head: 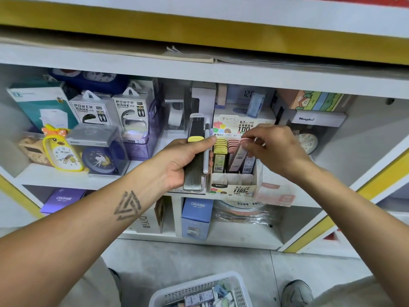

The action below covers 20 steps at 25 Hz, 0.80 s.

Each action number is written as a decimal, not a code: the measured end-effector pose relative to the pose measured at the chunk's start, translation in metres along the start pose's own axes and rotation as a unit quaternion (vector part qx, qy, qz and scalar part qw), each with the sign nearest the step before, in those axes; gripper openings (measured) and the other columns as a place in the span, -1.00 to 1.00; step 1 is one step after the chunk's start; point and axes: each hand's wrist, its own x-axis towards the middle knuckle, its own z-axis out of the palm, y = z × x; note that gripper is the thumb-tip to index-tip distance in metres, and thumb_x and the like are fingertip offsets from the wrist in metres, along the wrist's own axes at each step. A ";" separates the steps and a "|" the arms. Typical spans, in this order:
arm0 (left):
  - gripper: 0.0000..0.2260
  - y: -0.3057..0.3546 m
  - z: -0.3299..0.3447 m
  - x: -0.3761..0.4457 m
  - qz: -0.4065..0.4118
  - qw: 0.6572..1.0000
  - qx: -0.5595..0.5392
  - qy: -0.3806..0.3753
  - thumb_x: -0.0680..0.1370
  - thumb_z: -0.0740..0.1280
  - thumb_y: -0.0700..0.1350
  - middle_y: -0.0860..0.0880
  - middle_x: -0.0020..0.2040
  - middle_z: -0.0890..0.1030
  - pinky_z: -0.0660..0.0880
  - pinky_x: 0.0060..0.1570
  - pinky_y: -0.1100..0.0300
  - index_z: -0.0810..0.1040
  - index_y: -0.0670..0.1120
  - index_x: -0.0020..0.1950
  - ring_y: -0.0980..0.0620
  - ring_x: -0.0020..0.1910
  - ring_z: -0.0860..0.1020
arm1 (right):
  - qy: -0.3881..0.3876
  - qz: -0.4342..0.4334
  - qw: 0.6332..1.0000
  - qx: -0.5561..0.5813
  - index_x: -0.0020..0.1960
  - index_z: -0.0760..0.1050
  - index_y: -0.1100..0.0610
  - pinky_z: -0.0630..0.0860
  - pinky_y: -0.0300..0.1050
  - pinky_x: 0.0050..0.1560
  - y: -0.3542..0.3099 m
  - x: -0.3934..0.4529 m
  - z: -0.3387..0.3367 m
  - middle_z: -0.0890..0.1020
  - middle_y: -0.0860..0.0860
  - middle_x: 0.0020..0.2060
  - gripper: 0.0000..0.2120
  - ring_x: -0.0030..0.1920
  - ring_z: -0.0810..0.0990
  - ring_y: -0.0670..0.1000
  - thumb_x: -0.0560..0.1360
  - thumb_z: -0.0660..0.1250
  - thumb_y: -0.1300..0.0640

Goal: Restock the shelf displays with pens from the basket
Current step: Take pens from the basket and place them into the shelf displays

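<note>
Slotting a light, slick lead case into the display box.
Our right hand pinches its top; our left hand clamps spare cases and a pen.

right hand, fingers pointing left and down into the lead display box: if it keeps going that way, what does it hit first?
The right hand pinches a pink-capped lead case tilted over the display box. Going on, that case would probably meet the cases already standing in the box, likely the pink row; depth is unclear.
</note>
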 end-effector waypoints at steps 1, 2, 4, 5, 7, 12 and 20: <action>-0.84 -0.001 0.000 0.000 0.001 1.000 0.002 -0.006 0.43 0.54 -0.13 -0.14 -0.31 0.61 0.53 -0.45 0.17 0.63 -0.15 -0.10 -0.05 -0.44 0.57 | 0.002 -0.031 0.999 -0.013 0.01 0.66 0.15 0.53 -0.13 -0.15 -0.001 -0.001 0.003 0.67 0.01 -0.19 -0.91 -0.21 0.61 0.02 0.55 0.41 0.15; -0.83 -0.001 0.000 -0.001 0.003 1.000 0.004 -0.011 0.43 0.54 -0.13 -0.13 -0.31 0.61 0.52 -0.46 0.18 0.63 -0.15 -0.07 -0.04 -0.44 0.56 | 0.001 -0.042 0.999 -0.025 0.04 0.64 0.15 0.54 -0.04 -0.15 -0.001 -0.001 0.007 0.68 0.03 -0.17 -0.88 -0.19 0.61 0.07 0.55 0.41 0.14; -0.82 -0.003 0.000 -0.002 0.006 1.000 0.006 -0.022 0.43 0.54 -0.14 -0.12 -0.32 0.60 0.51 -0.46 0.19 0.62 -0.15 -0.05 -0.04 -0.44 0.56 | -0.003 -0.036 0.997 -0.069 0.06 0.59 0.12 0.55 0.05 -0.17 -0.004 -0.002 0.012 0.67 0.04 -0.14 -0.86 -0.17 0.60 0.14 0.56 0.40 0.08; -0.82 -0.003 0.000 -0.002 0.008 1.000 0.007 -0.027 0.43 0.55 -0.14 -0.12 -0.32 0.61 0.52 -0.46 0.19 0.63 -0.16 -0.06 -0.04 -0.44 0.57 | -0.002 -0.039 0.995 -0.090 0.04 0.59 0.12 0.55 0.06 -0.18 -0.006 -0.002 0.014 0.66 0.03 -0.13 -0.87 -0.16 0.60 0.14 0.57 0.38 0.06; -0.84 -0.004 0.001 -0.004 0.014 0.999 0.019 -0.034 0.42 0.55 -0.15 -0.12 -0.33 0.61 0.52 -0.46 0.19 0.62 -0.15 -0.10 -0.04 -0.45 0.57 | 0.018 -0.039 0.997 -0.071 0.02 0.63 0.13 0.53 -0.01 -0.16 -0.007 0.000 0.018 0.65 0.00 -0.11 -0.87 -0.16 0.60 0.09 0.58 0.37 0.08; -0.81 -0.009 0.006 -0.007 0.036 0.995 0.081 -0.050 0.33 0.59 -0.11 -0.10 -0.34 0.60 0.52 -0.44 0.18 0.64 -0.10 -0.16 -0.02 -0.47 0.56 | 0.005 0.188 0.919 0.348 0.06 0.58 0.16 0.43 -0.24 -0.43 -0.028 0.012 0.019 0.68 0.04 -0.33 -0.76 -0.42 0.56 -0.03 0.54 0.43 0.00; -0.84 0.000 -0.007 -0.010 0.008 0.997 0.067 -0.036 0.36 0.56 -0.10 -0.11 -0.39 0.57 0.53 -0.49 0.18 0.64 -0.14 -0.22 -0.04 -0.48 0.54 | 0.042 0.255 0.824 0.504 0.01 0.59 0.37 0.58 -0.12 -0.28 -0.031 0.019 0.014 0.65 0.20 -0.27 -0.89 -0.38 0.59 0.04 0.52 0.39 0.34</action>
